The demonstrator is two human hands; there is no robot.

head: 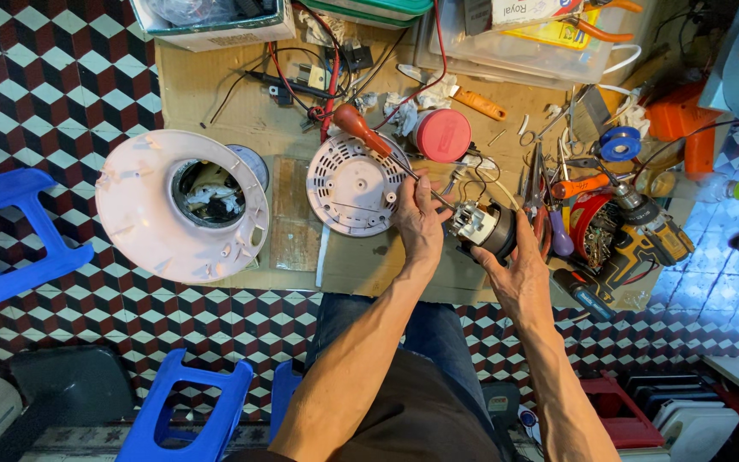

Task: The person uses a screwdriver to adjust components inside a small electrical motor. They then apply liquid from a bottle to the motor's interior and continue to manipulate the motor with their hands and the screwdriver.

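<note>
Right hand [519,261] is wrapped around a small electric motor [482,228], fingers curled over its far side and clamped on its dark round body. That motor is a stubby cylinder, black toward the right hand and pale metallic at the end facing left, with thin wires [472,184] looping up from its top. It is held just above the near edge of a cardboard sheet [207,81] that covers the work surface, slightly right of the middle of the view.

Left hand [421,224] sits just beside the motor's pale end, fingers closed on the thin metal shaft of a screwdriver [368,133] whose red-brown handle points up and to the left. The shaft runs slantwise from the handle down through the fingers toward the motor; whether the tip touches the motor cannot be told.

Just left of this hand lies a round white plastic cover [354,185] with radial slots and screw holes. Farther left rests a large white funnel-shaped housing [177,205], its open middle showing dark parts inside. Above the motor stands a red round lid [443,134]. To the right lie a yellow and black cordless drill [650,229], a blue tape roll [619,144] and an orange-handled tool [582,185]. Blue plastic stools [10,235] stand on the checkered tiled floor [44,77].
</note>
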